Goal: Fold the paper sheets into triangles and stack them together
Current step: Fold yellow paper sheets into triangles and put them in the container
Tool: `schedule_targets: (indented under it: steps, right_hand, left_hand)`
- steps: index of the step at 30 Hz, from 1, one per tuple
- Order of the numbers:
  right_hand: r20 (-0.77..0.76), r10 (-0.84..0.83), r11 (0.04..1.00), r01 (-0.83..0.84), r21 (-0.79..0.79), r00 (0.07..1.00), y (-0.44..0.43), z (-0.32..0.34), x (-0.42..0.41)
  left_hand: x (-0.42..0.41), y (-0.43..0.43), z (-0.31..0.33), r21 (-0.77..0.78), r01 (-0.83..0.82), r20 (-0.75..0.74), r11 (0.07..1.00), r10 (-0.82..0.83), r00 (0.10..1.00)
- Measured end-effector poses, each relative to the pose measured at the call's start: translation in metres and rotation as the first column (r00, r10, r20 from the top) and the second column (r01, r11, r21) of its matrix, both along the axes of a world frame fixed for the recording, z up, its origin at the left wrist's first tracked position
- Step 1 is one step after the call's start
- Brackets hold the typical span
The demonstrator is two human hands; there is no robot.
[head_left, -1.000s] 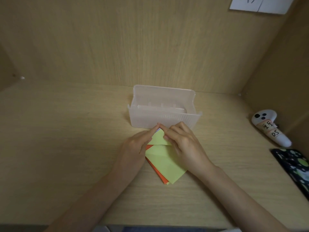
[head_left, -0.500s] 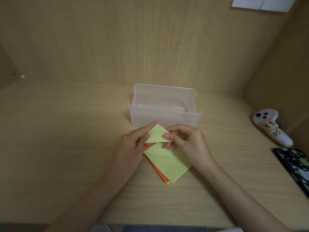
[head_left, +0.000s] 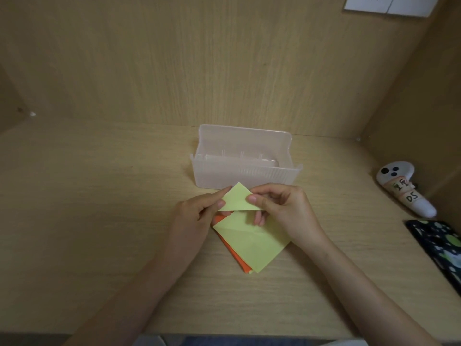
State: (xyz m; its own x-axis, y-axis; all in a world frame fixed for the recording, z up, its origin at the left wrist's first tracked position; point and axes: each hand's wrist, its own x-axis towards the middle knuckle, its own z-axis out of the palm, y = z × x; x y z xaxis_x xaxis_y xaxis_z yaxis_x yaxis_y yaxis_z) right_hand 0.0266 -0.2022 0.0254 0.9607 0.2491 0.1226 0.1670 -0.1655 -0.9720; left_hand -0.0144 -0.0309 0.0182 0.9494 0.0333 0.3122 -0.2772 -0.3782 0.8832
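A yellow-green paper sheet lies on top of a small stack on the wooden desk, with an orange sheet showing under its left edge. Its far corner is lifted and bent toward me as a raised flap. My left hand pinches the flap's left edge between thumb and forefinger. My right hand pinches the flap's right edge, and its lower fingers curl under the flap onto the sheet.
A translucent plastic box stands just behind the paper. At the right lie a white controller with taped labels and a dark patterned phone. Wooden walls close the back and right sides.
The far corner of the yellow-green sheet has risen off the stack and come toward me. Both hands have spread a little along the flap's edges.
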Motion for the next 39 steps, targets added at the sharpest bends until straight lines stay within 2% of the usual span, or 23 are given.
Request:
schedule_targets:
  steps: [6,9,13,18,23,28,32,35,39]
  right_hand:
    - [-0.006,-0.012,1.0,0.012,-0.012,1.0,0.0,0.002,0.0]
    - [0.02,0.014,0.999,-0.013,-0.036,1.0,0.001,0.006,-0.004]
    - [0.056,0.031,0.997,-0.026,-0.075,0.998,0.003,0.01,-0.008]
    - [0.045,0.027,0.994,-0.022,-0.11,0.999,0.004,0.009,-0.007]
    - [0.064,0.001,0.995,0.005,-0.095,0.998,0.006,0.012,-0.008]
    - [0.065,-0.024,1.0,0.025,-0.01,0.998,0.014,0.017,-0.004]
    - [0.021,-0.003,1.0,0.003,0.02,1.0,0.016,0.017,-0.003]
    - [0.039,0.029,0.999,-0.028,-0.021,0.999,0.015,0.018,-0.005]
    - [0.095,-0.026,0.991,0.039,-0.132,0.995,0.01,0.018,-0.007]
  left_hand:
    - [0.005,0.002,0.003,0.027,-0.013,-0.006,1.0,0.013,1.0]
    - [0.012,-0.001,0.01,-0.077,-0.042,-0.012,0.996,0.041,0.999]
    - [0.015,-0.003,0.014,-0.105,-0.076,0.043,0.992,0.081,0.996]
    - [0.013,-0.002,0.011,-0.128,-0.069,0.01,0.989,0.071,0.997]
    - [0.013,-0.003,0.012,-0.107,-0.087,0.038,0.99,0.092,0.995]
    - [0.013,-0.008,0.014,-0.104,-0.1,0.104,0.99,0.111,0.988]
    - [0.013,-0.004,0.014,-0.008,-0.13,0.182,0.991,0.13,0.975]
    - [0.014,-0.002,0.015,0.033,-0.14,0.196,0.99,0.131,0.972]
    - [0.015,0.002,0.017,0.059,-0.246,0.211,0.967,0.229,0.95]
